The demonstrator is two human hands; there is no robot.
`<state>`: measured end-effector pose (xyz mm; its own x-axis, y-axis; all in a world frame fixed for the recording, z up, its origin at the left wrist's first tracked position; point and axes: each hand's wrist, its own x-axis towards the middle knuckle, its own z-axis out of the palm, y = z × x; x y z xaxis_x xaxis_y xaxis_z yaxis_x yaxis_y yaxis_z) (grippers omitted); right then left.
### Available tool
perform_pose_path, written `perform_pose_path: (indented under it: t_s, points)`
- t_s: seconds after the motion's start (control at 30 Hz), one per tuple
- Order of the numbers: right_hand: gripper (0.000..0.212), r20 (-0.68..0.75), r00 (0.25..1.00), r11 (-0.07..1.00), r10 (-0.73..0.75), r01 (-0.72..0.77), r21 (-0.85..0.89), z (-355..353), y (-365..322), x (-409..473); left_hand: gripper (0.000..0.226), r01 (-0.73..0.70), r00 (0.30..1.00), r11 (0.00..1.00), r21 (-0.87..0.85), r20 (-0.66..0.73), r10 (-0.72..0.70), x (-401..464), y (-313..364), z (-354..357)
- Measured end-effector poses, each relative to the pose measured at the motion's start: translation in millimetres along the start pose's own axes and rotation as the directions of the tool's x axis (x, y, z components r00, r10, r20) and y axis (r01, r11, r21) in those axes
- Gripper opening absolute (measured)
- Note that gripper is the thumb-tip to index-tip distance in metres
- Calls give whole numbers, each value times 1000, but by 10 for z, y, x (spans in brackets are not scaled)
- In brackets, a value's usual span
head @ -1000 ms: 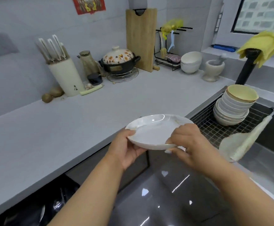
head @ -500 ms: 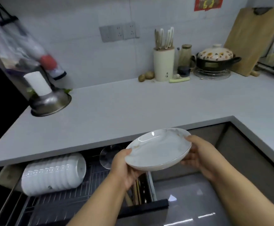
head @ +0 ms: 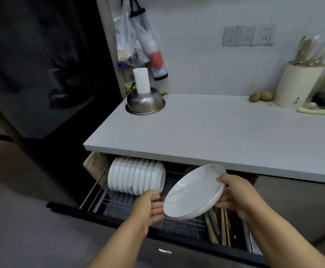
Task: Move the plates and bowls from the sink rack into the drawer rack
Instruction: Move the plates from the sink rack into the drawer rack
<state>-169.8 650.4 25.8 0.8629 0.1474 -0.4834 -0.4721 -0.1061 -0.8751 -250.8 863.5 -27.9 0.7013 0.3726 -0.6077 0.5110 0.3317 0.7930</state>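
Observation:
I hold a white shallow plate (head: 193, 191) with a thin gold rim, tilted on edge, above the open drawer rack (head: 126, 202). My left hand (head: 151, 206) cups its lower left rim from below. My right hand (head: 235, 194) grips its right rim, thumb on top. A row of white bowls (head: 136, 177) stands on edge at the drawer's left end, just left of the plate. The sink rack is out of view.
The grey countertop (head: 216, 136) overhangs the back of the drawer. On it sit an upturned steel bowl (head: 145, 102), a knife block (head: 298, 86) and two potatoes (head: 261, 96). Utensils (head: 218, 227) lie in the drawer's right compartment. A dark fridge (head: 41, 74) stands at left.
My view swung left from the sink rack to the open drawer. The plate went with both hands, dropped lower and tipped from flat to steeply tilted over the wire rack.

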Motion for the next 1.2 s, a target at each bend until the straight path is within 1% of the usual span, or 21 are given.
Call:
perform_pose_path:
  t_s: [0.1,0.2,0.3,0.33,0.4,0.47,0.5,0.53,0.63,0.67,0.7,0.77,0.83,0.9,1.0,1.03,1.13,1.2]
  points:
    - [12,11,1000,993,5,-4,-114,266,117,212,33,0,996,1000,15,-87,1,144,-81,-243]
    - [12,25,1000,978,12,-7,-209,474,264,480,24,-1,987,998,60,-161,10,279,-131,-421]
    - [11,44,999,965,28,-16,-261,654,427,788,16,-18,982,989,146,-183,45,391,-126,-547]
    - [11,41,999,960,35,-22,-280,714,476,893,18,-33,978,980,195,-195,71,447,-117,-581]
    - [14,36,999,946,41,-27,-324,811,567,1120,25,-45,969,937,347,-214,126,573,-131,-647]
    - [18,24,998,926,59,-46,-374,913,629,1329,22,-42,964,887,460,-213,156,678,-137,-696]
    - [21,14,998,915,64,-53,-399,951,650,1414,21,-45,963,853,519,-205,176,734,-167,-711]
    - [25,7,997,903,72,-63,-425,997,676,1528,26,-54,960,804,592,-190,204,833,-204,-729]
    - [51,1,997,862,80,-69,-502,1088,775,1899,48,-73,955,585,808,-113,275,1109,-322,-740]
    - [58,-3,996,847,87,-76,-526,1119,802,2002,52,-73,957,525,848,-89,276,1178,-351,-732]
    - [61,-2,996,834,92,-78,-546,1153,824,2090,54,-72,961,471,879,-66,270,1232,-382,-723]
    - [53,1,995,826,101,-83,-558,1235,835,2202,56,-77,962,376,924,-31,271,1302,-425,-712]
    - [44,-6,994,831,106,-92,-549,1307,840,2293,57,-82,960,315,945,-10,281,1345,-458,-708]
    - [45,-21,994,834,109,-103,-542,1360,855,2388,60,-93,956,296,951,2,293,1356,-474,-702]
    - [56,-32,994,818,106,-106,-566,1413,868,2510,61,-103,951,307,946,4,308,1354,-481,-704]
    - [56,-32,995,808,98,-98,-581,1432,864,2544,60,-102,950,312,945,-1,313,1354,-479,-705]
    - [43,-33,996,782,83,-86,-617,1492,824,2636,56,-111,942,329,938,-6,336,1351,-472,-707]
    - [39,-45,996,780,82,-92,-619,1539,805,2690,54,-120,937,336,934,-5,348,1344,-465,-705]
